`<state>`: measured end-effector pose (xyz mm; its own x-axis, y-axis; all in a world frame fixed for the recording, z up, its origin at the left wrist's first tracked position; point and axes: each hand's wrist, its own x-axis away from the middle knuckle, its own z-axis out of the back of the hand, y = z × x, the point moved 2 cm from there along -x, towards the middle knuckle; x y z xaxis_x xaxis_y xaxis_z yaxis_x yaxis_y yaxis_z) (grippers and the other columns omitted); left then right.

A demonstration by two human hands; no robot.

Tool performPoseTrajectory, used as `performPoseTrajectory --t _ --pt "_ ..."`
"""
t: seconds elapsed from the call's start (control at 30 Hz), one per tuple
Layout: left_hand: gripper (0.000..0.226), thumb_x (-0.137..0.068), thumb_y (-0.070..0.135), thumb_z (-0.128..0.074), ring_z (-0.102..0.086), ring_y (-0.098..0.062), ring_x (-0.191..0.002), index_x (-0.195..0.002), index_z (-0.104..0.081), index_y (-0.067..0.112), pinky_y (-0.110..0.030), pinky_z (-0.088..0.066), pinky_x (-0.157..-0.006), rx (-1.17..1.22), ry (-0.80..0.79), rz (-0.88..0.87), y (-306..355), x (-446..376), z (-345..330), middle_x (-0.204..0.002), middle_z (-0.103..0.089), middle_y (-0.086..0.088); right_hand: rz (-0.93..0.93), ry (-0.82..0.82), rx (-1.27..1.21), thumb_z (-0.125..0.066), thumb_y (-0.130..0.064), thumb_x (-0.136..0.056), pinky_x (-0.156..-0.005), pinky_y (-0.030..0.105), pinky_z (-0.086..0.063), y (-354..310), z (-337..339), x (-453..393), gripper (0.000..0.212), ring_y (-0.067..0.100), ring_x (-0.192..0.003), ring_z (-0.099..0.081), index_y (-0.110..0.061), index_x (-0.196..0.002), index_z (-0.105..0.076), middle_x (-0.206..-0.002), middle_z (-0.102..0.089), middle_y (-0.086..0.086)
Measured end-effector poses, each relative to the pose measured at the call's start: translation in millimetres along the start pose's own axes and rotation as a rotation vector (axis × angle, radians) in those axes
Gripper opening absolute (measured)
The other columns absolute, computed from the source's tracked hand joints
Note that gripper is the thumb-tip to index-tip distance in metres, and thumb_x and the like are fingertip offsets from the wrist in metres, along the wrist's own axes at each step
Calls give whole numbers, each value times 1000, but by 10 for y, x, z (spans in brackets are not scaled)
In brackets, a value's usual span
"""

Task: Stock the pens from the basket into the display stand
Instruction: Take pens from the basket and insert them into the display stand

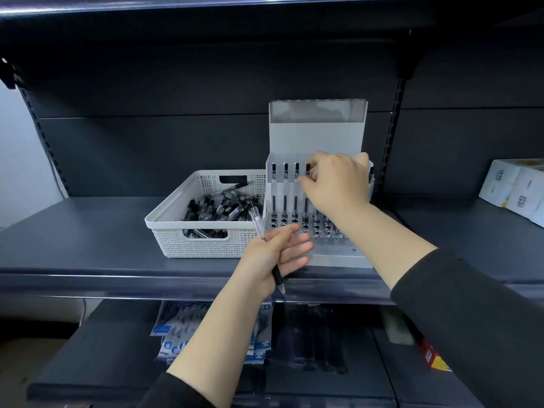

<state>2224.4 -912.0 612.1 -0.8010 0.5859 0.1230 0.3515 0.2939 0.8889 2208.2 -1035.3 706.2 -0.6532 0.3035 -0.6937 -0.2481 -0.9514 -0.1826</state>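
A white perforated basket on the grey shelf holds a heap of clear pens with black grips. To its right stands the clear display stand with a white back panel; three pens stand upright in its back-left holes. My right hand is up at the stand's back row, pinching the top of a fourth upright pen. My left hand hovers in front of the stand and holds one clear pen diagonally, tip pointing down over the shelf edge.
White boxes sit at the far right of the same shelf. Below the shelf hang blue-and-white packets and dark packaged items. Another shelf runs overhead.
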Motion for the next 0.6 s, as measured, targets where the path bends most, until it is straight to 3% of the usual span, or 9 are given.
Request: performPoseTrajectory --t 0.1,0.2,0.4,0.53,0.6 --pt "15 -96 17 -54 -72 -13 -68 -101 -65 9 -22 -56 -51 -2 4 -2 1 -1 -3 -79 -75 -5 20 -31 80 -53 -29 -91 -83 34 -22 -49 37 -6 17 23 -81 -57 -16 -92 -63 -78 -67 -2" --pt "15 -95 17 -54 -72 -13 -68 -101 -66 8 -22 -56 -51 0 6 -1 6 1 -5 -79 -74 -6 11 -99 149 -50 -23 -90 -87 36 -27 -98 76 -19 17 24 -67 -46 -15 -76 -54 -60 -50 -3" --pt "16 -95 17 -54 -72 -13 -69 -102 -65 7 -22 -56 -51 8 5 -6 8 0 -3 -79 -75 -6 3 -138 174 -50 -21 -91 -84 35 -28 -121 36 -15 34 25 -67 -44 -17 -60 -36 -56 -38 -4" --pt "16 -96 17 -54 -72 -13 -68 -101 -65 7 -22 -56 -52 8 2 -7 5 -6 -16 -79 -74 -5 -11 -102 174 -51 -15 -91 -76 34 -21 -98 2 16 35 24 -62 -39 -16 -61 -33 -57 -39 -4" --pt "15 -96 17 -54 -72 -13 -68 -101 -64 7 -22 -56 -51 8 5 -9 7 -9 -22 -79 -74 -5 7 -80 144 -52 -12 -90 -77 34 -24 -94 -21 19 15 24 -62 -40 -13 -77 -45 -64 -52 -2"
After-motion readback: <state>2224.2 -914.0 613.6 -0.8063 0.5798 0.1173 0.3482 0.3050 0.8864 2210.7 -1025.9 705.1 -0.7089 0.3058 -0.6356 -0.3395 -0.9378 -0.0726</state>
